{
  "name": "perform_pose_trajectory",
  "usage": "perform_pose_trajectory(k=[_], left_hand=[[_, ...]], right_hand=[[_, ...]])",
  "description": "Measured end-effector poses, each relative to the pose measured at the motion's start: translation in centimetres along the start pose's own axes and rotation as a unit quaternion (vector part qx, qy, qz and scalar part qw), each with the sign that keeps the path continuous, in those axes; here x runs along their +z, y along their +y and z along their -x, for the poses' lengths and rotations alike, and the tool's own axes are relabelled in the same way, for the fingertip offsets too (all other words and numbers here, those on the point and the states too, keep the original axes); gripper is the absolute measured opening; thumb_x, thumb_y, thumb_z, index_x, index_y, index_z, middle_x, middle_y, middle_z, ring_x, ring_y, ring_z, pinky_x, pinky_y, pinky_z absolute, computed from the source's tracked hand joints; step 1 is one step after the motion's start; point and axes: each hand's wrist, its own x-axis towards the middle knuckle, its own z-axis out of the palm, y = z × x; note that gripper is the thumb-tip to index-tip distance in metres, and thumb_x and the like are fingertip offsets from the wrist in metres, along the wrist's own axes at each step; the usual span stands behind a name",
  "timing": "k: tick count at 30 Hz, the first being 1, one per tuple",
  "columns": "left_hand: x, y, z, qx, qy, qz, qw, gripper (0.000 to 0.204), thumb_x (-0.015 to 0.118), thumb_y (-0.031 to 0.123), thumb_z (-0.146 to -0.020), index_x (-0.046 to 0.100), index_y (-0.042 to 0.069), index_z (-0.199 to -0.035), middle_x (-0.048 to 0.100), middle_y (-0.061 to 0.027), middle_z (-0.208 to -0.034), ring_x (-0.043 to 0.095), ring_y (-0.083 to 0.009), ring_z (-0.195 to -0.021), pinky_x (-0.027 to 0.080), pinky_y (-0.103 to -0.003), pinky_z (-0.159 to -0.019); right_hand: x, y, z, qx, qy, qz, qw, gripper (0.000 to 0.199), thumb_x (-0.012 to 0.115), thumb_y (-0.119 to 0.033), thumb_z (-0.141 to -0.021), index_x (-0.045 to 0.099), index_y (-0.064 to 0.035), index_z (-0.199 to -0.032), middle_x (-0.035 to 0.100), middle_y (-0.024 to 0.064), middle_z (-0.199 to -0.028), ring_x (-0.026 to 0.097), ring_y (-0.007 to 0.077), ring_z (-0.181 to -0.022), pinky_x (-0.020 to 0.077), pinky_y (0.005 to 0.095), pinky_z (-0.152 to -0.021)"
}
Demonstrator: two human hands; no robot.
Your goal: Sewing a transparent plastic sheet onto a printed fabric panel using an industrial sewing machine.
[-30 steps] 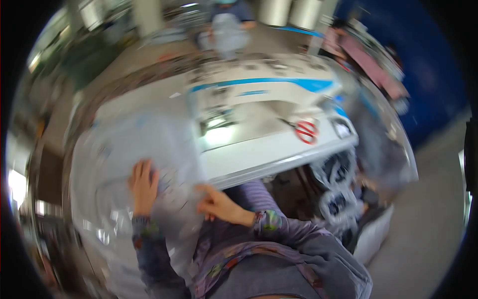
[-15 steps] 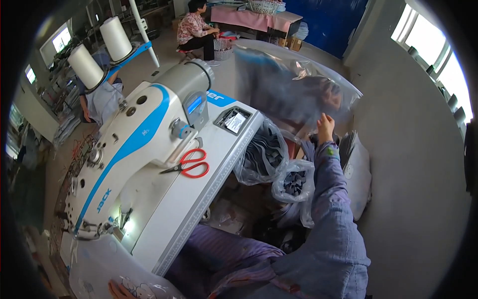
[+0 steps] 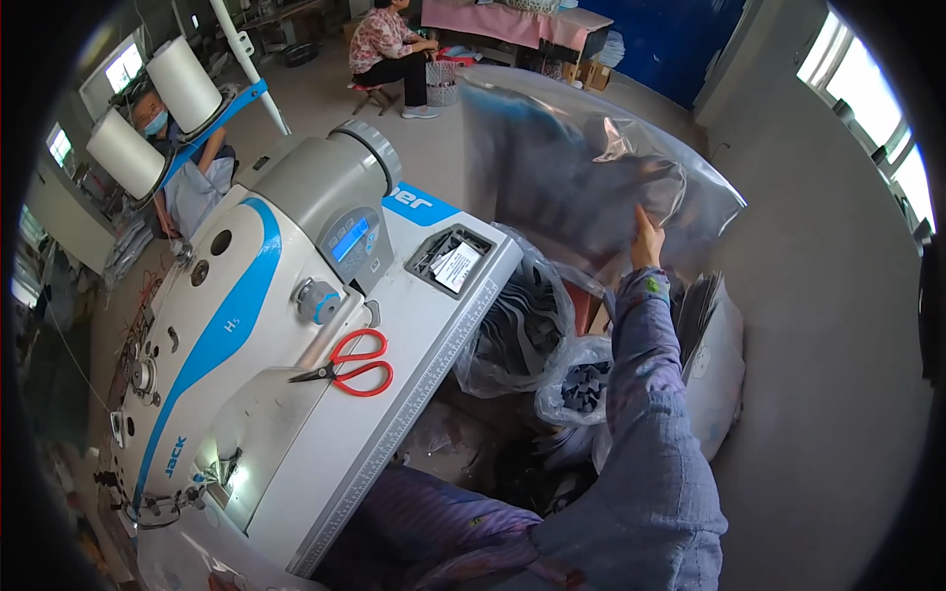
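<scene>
concrete workshop floor, sewing table [image 3: 434,394] at lap. red scissors [image 3: 347,368] lie beside sewing machine [image 3: 246,325]. bagged dark pieces [image 3: 522,330] sit below table edge. right hand [image 3: 645,239] raised, fingers closed on clear plastic bag [image 3: 591,177], lifting it out to right side, apparently mid-carry. left hand out of view. seated person [image 3: 389,44] far back.

You are viewing a daylit scene. Light enters from the windows [image 3: 867,108] at upper right, which are overexposed, and from smaller windows [image 3: 123,67] at upper left. A small lamp glows at the needle area [image 3: 232,473] of the sewing machine [image 3: 246,325]. The clear plastic bag [image 3: 591,167] shows glare and slight motion blur. Fisheye distortion bends straight edges; a black vignette surrounds your picture. The centre is sharp.
</scene>
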Motion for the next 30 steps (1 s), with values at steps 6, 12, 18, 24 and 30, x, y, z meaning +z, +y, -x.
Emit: perform_pose_trajectory(k=[6, 12, 18, 24, 30], left_hand=[[-0.5, 1.8, -0.3, -0.022, -0.001, 0.028, 0.999, 0.047, 0.045, 0.033, -0.107, 0.059, -0.003, -0.135, 0.056, -0.0244, -0.139, 0.054, -0.0408, -0.126, 0.041, -0.048, -0.110], [0.7, -1.5, -0.5, 0.017, 0.029, 0.004, 0.999, 0.046, 0.047, 0.033, -0.106, 0.060, -0.001, -0.135, 0.058, -0.0240, -0.136, 0.056, -0.0410, -0.124, 0.044, -0.048, -0.107], [0.0, 0.3, -0.8, -0.001, 0.022, -0.028, 0.999, 0.045, 0.048, 0.034, -0.106, 0.060, 0.003, -0.136, 0.061, -0.0216, -0.134, 0.059, -0.0381, -0.123, 0.047, -0.046, -0.103], [5.0, -6.7, -1.1, 0.001, 0.032, -0.005, 0.999, 0.044, 0.046, 0.034, -0.106, 0.058, 0.007, -0.138, 0.057, -0.0165, -0.140, 0.054, -0.0365, -0.127, 0.042, -0.047, -0.106], [4.3, -9.1, -1.0, -0.012, 0.040, -0.041, 0.998, 0.044, 0.044, 0.034, -0.107, 0.053, 0.011, -0.143, 0.053, -0.0111, -0.146, 0.050, -0.0342, -0.132, 0.039, -0.045, -0.108]], right_hand=[[-1.7, -1.0, 0.3, 0.135, -0.111, -0.060, 0.983, 0.015, 0.073, -0.014, -0.091, 0.074, 0.0007, -0.095, 0.066, -0.0011, -0.079, 0.057, 0.0082, -0.070, 0.0433, 0.0265, -0.061], [-3.9, 0.4, 2.4, 0.076, -0.203, 0.119, 0.969, 0.026, 0.069, -0.027, -0.090, 0.076, -0.0034, -0.098, 0.072, 0.0079, -0.075, 0.068, 0.0186, -0.071, 0.0488, 0.0333, -0.065], [-6.9, 2.7, 3.4, 0.081, -0.159, 0.310, 0.934, 0.032, 0.069, -0.037, -0.087, 0.076, -0.0063, -0.094, 0.072, 0.0130, -0.076, 0.071, 0.0204, -0.075, 0.0515, 0.0354, -0.069], [-10.9, 4.3, 2.6, 0.184, -0.078, 0.230, 0.952, 0.041, 0.076, -0.037, -0.076, 0.076, -0.0008, -0.095, 0.074, 0.0212, -0.087, 0.073, 0.0348, -0.086, 0.0544, 0.0445, -0.078], [-9.3, -4.0, 2.5, 0.226, 0.281, 0.367, 0.857, 0.043, 0.074, -0.020, -0.075, 0.064, 0.0098, -0.105, 0.066, 0.0275, -0.110, 0.065, 0.0421, -0.101, 0.0509, 0.0493, -0.089]])
